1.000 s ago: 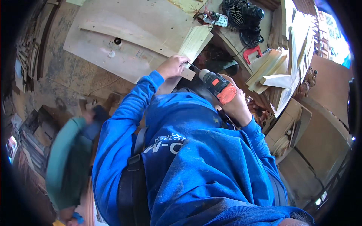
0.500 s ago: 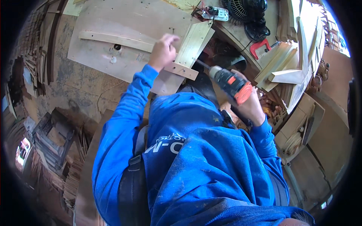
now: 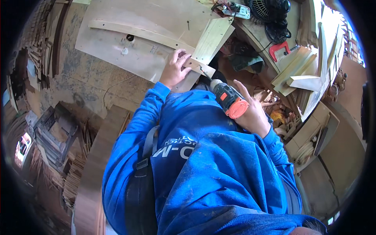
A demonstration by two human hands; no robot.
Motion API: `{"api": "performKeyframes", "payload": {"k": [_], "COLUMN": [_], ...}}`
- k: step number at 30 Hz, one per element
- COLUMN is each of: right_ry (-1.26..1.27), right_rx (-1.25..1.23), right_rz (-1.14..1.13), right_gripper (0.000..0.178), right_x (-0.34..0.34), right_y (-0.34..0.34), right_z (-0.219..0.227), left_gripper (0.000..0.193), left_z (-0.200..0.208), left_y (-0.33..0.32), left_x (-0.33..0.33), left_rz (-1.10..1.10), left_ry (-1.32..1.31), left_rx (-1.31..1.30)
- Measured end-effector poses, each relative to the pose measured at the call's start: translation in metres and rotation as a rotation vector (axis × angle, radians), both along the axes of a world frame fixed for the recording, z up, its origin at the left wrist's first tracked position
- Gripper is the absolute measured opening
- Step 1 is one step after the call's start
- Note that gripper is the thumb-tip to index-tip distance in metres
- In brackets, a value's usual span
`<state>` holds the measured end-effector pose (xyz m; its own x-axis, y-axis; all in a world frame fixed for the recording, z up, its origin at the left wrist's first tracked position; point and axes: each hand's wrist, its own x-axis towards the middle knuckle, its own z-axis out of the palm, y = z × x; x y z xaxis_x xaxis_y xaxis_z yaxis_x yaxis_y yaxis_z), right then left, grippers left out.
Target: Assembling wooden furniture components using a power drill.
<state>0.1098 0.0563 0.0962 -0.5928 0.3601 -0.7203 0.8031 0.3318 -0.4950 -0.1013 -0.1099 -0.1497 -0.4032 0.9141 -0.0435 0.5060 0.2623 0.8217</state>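
Note:
My right hand (image 3: 253, 117) grips a black and orange cordless drill (image 3: 230, 99). Its long bit (image 3: 206, 73) points up and left, with the tip at the near end of a narrow wooden strip (image 3: 133, 32); I cannot tell whether the tip is in a hole. With thumb and fingers on either side of that strip, my left hand (image 3: 175, 71) holds it just left of the bit. The strip lies across a large pale board (image 3: 105, 45), beside a wider pale plank (image 3: 208, 41). Part of the drill handle is hidden by my right hand.
A screw or nail (image 3: 188, 24) is on the board. At the back right are a black fan (image 3: 261, 11), a white power strip (image 3: 239, 11) and a red clamp (image 3: 279, 51). Stacked wood pieces (image 3: 295, 66) lie to the right. A dark machine (image 3: 58, 133) stands at left.
My right hand has brought the drill left, so its bit now meets the strip's end. My left hand has lowered from above the strip and closed round it.

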Motion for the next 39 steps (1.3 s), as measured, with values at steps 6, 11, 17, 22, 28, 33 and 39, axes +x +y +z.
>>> {"api": "performKeyframes", "payload": {"k": [6,11,17,22,28,33,39], "right_ry": [0.002,0.007,-0.023,-0.054,-0.072,-0.090,-0.105], "right_rx": [0.024,0.078,0.082,0.069,0.086,0.081,0.080], "right_rz": [0.040,0.057,0.074,0.063,0.084,0.103,0.102], "right_gripper": [0.093,0.093,0.089,0.086,0.085,0.085,0.084], "right_x": [-0.020,-0.027,-0.036,-0.043,-0.049,-0.052,-0.055], "right_y": [-0.012,-0.015,-0.015,-0.015,-0.015,-0.014,-0.017], "right_z": [0.003,-0.024,-0.018,-0.019,-0.015,-0.014,-0.013], "left_gripper": [0.059,0.060,0.060,0.062,0.062,0.062,0.063], "left_z": [-0.012,-0.014,-0.020,-0.025,-0.037,-0.033,-0.036], "left_y": [-0.010,-0.011,-0.013,-0.012,-0.013,-0.013,-0.014], "left_x": [0.001,0.004,0.011,0.009,0.012,0.010,0.014], "left_rz": [0.063,0.132,0.231,0.227,0.251,0.207,0.222], "left_ry": [-0.161,-0.197,-0.605,-0.720,-0.785,-0.824,-0.795], "left_rx": [0.034,0.093,0.045,0.034,0.046,0.029,0.050]}}
